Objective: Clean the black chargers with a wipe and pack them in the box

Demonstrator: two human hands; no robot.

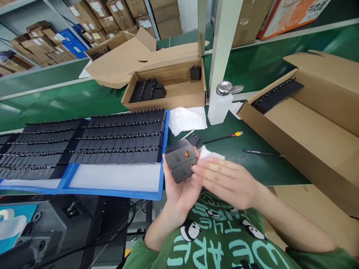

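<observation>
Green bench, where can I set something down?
Bare green bench lies below the black tool, between the right hand and right carton. In the blue tray, the white strip below the black blocks is bare. Crowded: beyond the left hand, with white cloth, cable.

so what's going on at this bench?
A person's left hand holds a pair of black rectangular plastic blocks with orange marks, the right hand reaching across to their marked end. A crumpled white tissue shows just behind the right hand; whether it's gripped isn't clear. Rows of similar black blocks sit in a blue-rimmed tray; more are in an open brown cardboard box behind.
</observation>
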